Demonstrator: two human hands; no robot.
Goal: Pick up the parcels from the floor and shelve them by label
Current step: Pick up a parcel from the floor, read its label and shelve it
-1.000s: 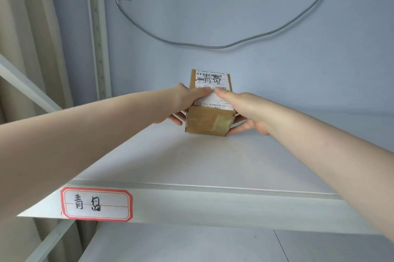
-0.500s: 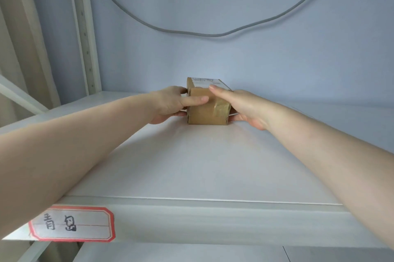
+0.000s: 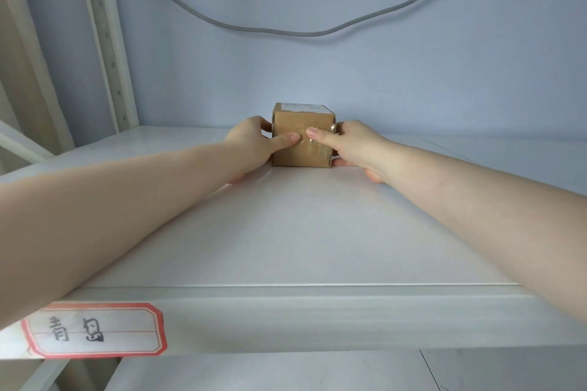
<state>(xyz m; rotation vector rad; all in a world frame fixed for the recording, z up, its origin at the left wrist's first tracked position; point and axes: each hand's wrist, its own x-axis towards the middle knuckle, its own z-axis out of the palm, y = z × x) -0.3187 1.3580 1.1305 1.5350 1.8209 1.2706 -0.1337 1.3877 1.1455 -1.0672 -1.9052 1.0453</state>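
Note:
A small brown cardboard parcel (image 3: 297,123) with clear tape on its front and a white shipping label on top rests on the white shelf (image 3: 286,231), far back near the wall. My left hand (image 3: 251,142) grips its left side, thumb pressed on the front face. My right hand (image 3: 352,144) grips its right side, its thumb also on the front. A red-bordered label with handwritten characters (image 3: 93,328) is stuck on the shelf's front edge at the lower left.
A perforated white shelf upright (image 3: 104,37) stands at the back left. A grey cable (image 3: 286,31) sags along the blue wall behind the shelf. A lower shelf (image 3: 270,371) shows beneath the front edge.
The parcel has been lowered from a tilted, lifted position onto the shelf and pushed further back. My thumbs have moved from its top label to its front face.

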